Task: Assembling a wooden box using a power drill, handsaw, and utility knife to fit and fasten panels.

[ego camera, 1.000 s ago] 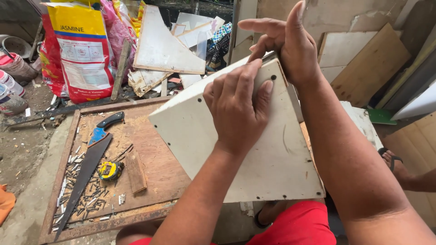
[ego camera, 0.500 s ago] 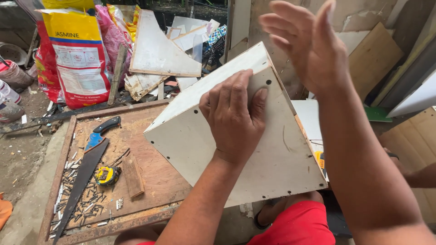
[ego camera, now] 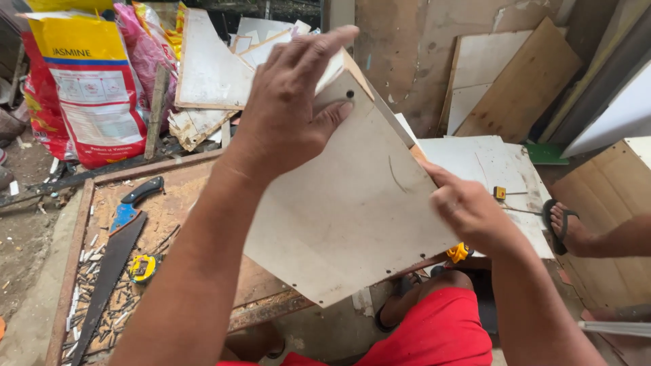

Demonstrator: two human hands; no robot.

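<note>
We've got the white laminated board panel (ego camera: 346, 217) tilted up at centre frame, its low corner toward 6 o'clock. Our left hand (ego camera: 291, 115) sits at the 12 o'clock end, fingers spread over the top edge and thumb pressed flat on the face. Our right hand (ego camera: 468, 210) is at 3 o'clock, fingers curled together against the panel's side edge. At 9 o'clock, a black-handled handsaw (ego camera: 112, 261) and a yellow tape measure (ego camera: 144, 268) lie on the brown wooden worktop (ego camera: 173, 203).

A handsaw (ego camera: 112, 254) lies along the left edge of the wooden tray (ego camera: 74, 224), a yellow tape measure (ego camera: 143, 268) beside it among scattered nails (ego camera: 102, 318); a printed sack (ego camera: 85, 88) stands behind.
</note>
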